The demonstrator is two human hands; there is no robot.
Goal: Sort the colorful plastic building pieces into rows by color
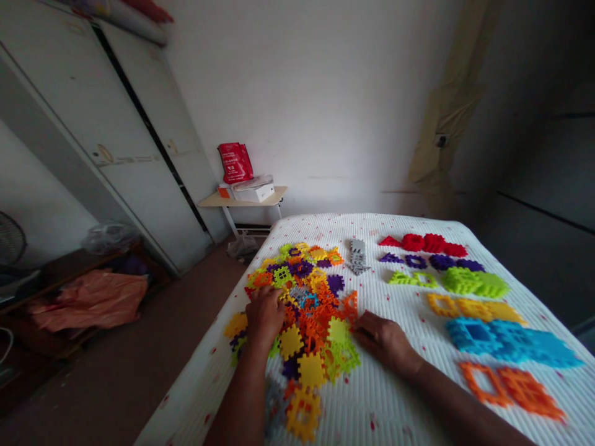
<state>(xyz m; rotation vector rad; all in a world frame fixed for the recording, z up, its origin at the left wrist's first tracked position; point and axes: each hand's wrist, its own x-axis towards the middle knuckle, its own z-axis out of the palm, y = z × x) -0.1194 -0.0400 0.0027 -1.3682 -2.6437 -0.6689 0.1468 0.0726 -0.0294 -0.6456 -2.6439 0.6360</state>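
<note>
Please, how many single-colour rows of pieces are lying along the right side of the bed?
6. From far to near: red row, purple row, green row, yellow row, blue row, orange row. The right forearm might hide further pieces.

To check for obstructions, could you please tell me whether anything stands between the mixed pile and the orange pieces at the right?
Yes: the right hand and forearm lie between the mixed pile and those orange pieces; otherwise only bedspread shows there.

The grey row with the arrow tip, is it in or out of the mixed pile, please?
Out: the white cover shows between the grey row and the mixed pile.
</note>
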